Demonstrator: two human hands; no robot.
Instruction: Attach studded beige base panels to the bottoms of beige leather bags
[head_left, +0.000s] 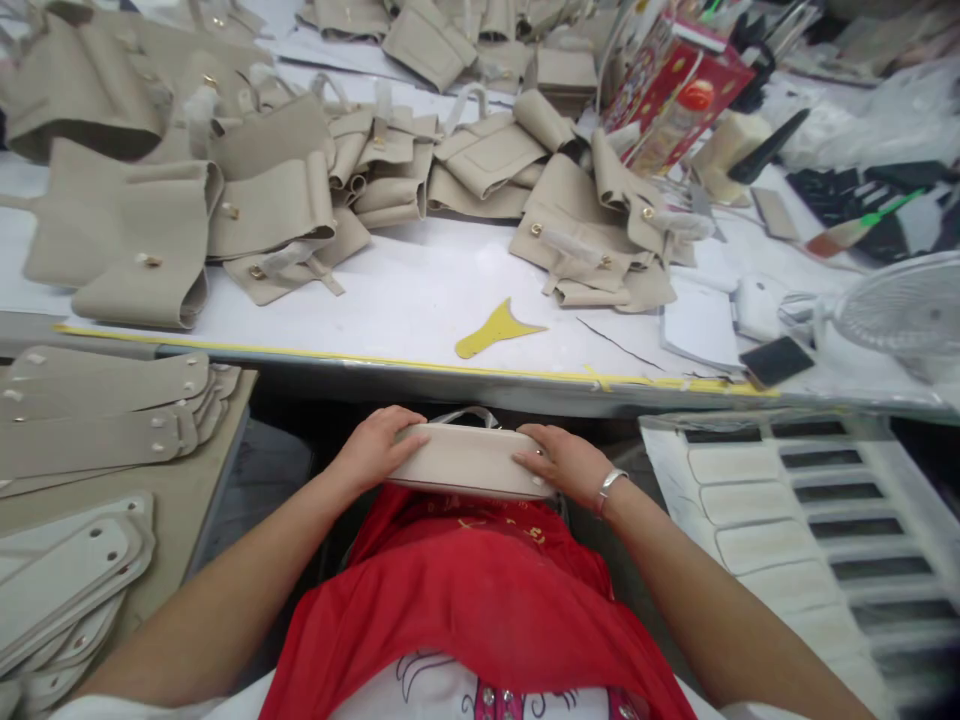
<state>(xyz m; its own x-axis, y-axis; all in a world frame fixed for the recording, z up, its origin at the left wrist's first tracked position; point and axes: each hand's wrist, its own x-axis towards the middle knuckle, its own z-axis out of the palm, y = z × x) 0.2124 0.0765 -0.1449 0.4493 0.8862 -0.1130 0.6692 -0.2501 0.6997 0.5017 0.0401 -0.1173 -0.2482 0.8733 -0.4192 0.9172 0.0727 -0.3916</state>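
Observation:
A beige leather bag piece (469, 460) lies across my lap on a red cloth (480, 590), below the edge of the white worktable (420, 290). My left hand (375, 448) grips its left end, fingers curled over the top. My right hand (564, 462), with a silver bracelet at the wrist, clasps its right end. A thin strap loop (465, 414) sticks up behind the piece.
Several folded beige bag parts (262, 200) crowd the far table. A yellow cut-out (495, 330) lies near the table's front edge, a black phone (776, 360) and a white fan (900, 310) at right. Flat beige strips (97, 410) are stacked left; a slotted rack (810, 520) stands right.

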